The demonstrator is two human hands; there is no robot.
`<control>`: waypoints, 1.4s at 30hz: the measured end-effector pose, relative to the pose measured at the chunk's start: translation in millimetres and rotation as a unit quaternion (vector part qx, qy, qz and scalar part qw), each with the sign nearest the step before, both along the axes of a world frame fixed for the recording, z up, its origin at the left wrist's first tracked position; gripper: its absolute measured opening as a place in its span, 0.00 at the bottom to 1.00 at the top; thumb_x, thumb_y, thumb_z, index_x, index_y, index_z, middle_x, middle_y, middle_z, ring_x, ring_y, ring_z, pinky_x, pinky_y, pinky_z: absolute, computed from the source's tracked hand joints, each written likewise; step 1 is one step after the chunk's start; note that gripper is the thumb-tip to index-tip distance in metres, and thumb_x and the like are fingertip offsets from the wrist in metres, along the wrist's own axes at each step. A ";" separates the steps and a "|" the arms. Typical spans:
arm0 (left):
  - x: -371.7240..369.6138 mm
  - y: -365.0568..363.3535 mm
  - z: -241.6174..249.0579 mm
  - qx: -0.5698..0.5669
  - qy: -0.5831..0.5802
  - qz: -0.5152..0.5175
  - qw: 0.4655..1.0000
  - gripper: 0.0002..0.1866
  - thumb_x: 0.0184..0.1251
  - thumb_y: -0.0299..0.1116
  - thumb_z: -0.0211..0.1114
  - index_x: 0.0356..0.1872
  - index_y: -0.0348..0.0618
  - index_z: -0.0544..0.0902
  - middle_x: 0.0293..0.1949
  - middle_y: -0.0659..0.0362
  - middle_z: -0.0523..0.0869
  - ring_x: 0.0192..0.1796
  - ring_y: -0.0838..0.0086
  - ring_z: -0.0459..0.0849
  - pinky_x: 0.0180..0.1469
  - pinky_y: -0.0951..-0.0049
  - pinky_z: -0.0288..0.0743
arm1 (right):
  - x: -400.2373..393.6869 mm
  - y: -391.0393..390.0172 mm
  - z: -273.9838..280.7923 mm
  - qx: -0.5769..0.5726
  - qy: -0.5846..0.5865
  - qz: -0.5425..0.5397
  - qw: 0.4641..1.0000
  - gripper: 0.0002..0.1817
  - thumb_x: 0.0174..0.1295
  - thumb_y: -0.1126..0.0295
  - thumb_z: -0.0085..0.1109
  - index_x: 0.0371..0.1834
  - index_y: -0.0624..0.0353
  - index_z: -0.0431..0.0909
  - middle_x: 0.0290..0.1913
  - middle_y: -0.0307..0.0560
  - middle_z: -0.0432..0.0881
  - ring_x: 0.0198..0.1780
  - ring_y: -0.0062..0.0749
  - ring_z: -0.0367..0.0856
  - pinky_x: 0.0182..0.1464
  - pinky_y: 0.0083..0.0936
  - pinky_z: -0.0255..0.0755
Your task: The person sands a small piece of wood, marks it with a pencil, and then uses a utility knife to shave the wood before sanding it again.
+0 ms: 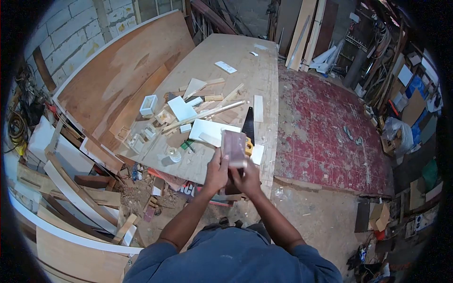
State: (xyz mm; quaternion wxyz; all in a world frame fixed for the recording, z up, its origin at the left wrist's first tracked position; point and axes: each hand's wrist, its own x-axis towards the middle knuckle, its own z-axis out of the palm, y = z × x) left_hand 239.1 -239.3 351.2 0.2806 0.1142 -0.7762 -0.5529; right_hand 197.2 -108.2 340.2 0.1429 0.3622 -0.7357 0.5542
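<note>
Over the near edge of the worktable (236,52), both my hands are closed on a flat reddish-brown rectangular piece (234,147), its surface slightly blurred. My left hand (217,172) grips its lower left side, thumb up along the face. At the lower right edge, the fingers of my right hand (247,177) are bent against it. Just behind the piece lies a handsaw with a dark blade (247,123) and a yellow handle (248,147), partly covered. A white board (212,129) lies to the left of the saw.
Wood strips (207,115), a small white box (148,105), a clear jar (174,154) and a green tool (188,145) lie on the worktable. A large plywood sheet (122,66) leans at left. Scrap wood (80,195) crowds the left floor; sandals (353,135) lie on the red floor.
</note>
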 end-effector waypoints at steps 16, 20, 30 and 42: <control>-6.4 -4.4 -11.1 0.100 -0.007 -0.041 0.994 0.16 0.72 0.36 0.50 0.53 0.35 0.75 0.43 0.44 0.83 0.46 0.55 0.82 0.52 0.61 0.72 | -31.5 9.3 -13.7 0.003 0.086 -0.036 0.996 0.07 0.55 0.76 0.66 0.37 0.57 0.82 0.39 0.51 0.82 0.41 0.42 0.82 0.46 0.32 0.74; -3.6 -7.3 -4.9 0.026 -0.044 -0.027 0.998 0.16 0.73 0.36 0.50 0.53 0.36 0.75 0.42 0.44 0.83 0.46 0.56 0.82 0.51 0.62 0.73 | -19.6 7.8 -21.2 0.019 0.087 -0.006 0.996 0.05 0.55 0.76 0.65 0.34 0.55 0.81 0.36 0.47 0.83 0.41 0.42 0.82 0.44 0.32 0.74; -12.3 -16.3 -3.9 0.000 -0.069 -0.010 0.998 0.16 0.71 0.37 0.50 0.52 0.37 0.74 0.39 0.43 0.83 0.41 0.55 0.83 0.46 0.59 0.74 | -20.8 2.2 -32.1 0.023 0.054 -0.006 0.998 0.06 0.55 0.76 0.63 0.35 0.55 0.80 0.35 0.49 0.81 0.43 0.45 0.81 0.48 0.35 0.73; -5.5 -5.8 -66.2 -0.050 -0.125 0.036 0.990 0.13 0.69 0.35 0.52 0.47 0.36 0.71 0.35 0.38 0.80 0.40 0.40 0.80 0.42 0.50 0.71 | -101.9 19.9 -33.1 -0.160 -0.369 0.030 0.915 0.07 0.62 0.75 0.60 0.39 0.68 0.78 0.35 0.48 0.83 0.34 0.29 0.84 0.42 0.25 0.81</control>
